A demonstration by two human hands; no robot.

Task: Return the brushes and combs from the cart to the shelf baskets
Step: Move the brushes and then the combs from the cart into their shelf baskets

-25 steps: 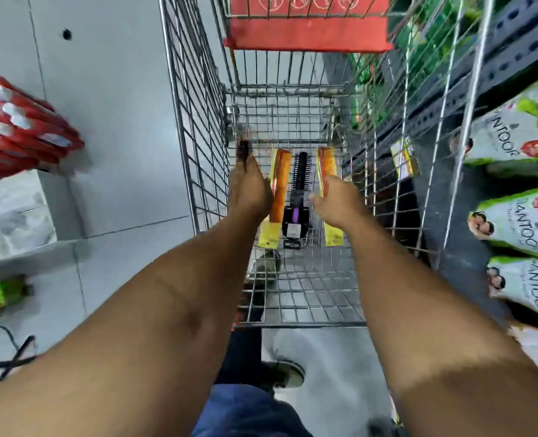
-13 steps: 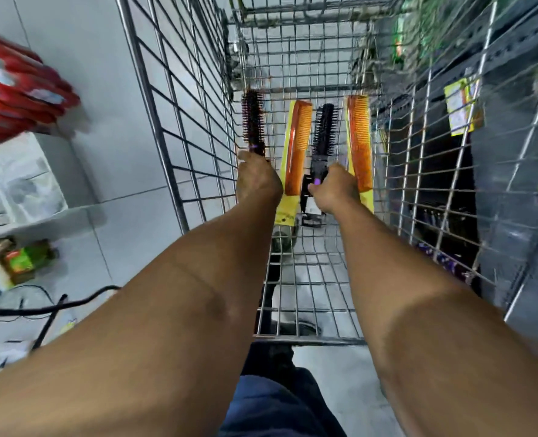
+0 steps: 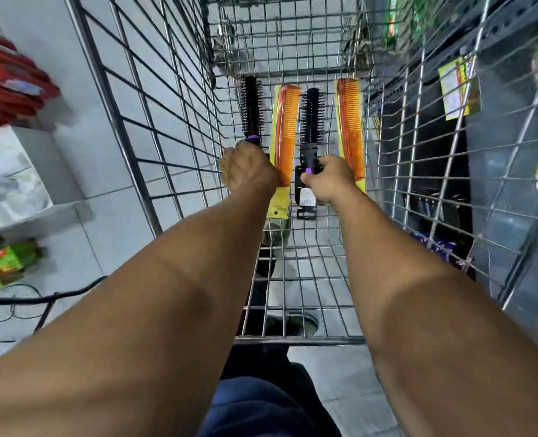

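While both your arms reach deep into the wire cart (image 3: 154,127), your left hand (image 3: 247,167) is wrapped tight around the handle of a round brush (image 3: 251,108), whose bristled head points at the cart's far end and runs close along the left wall. Your right hand (image 3: 330,178) is closed on the purple-banded handle of a second round brush (image 3: 311,116), lying down the middle of the cart floor with its card tag under your wrist. Between the two brushes sits an orange comb (image 3: 285,134) on a yellow card, its near end touching your left hand. Another orange comb (image 3: 351,127) lies just beside your right hand, tight against the cart's right wall. All four pieces are packed side by side at the far end of the floor, so you've little room sideways there, but the near half of the cart floor is bare mesh and the top is open above your arms. Outside the right wall stands dark shelving (image 3: 495,146) with a yellow tag (image 3: 458,86); left of the cart is pale floor tile (image 3: 100,190).
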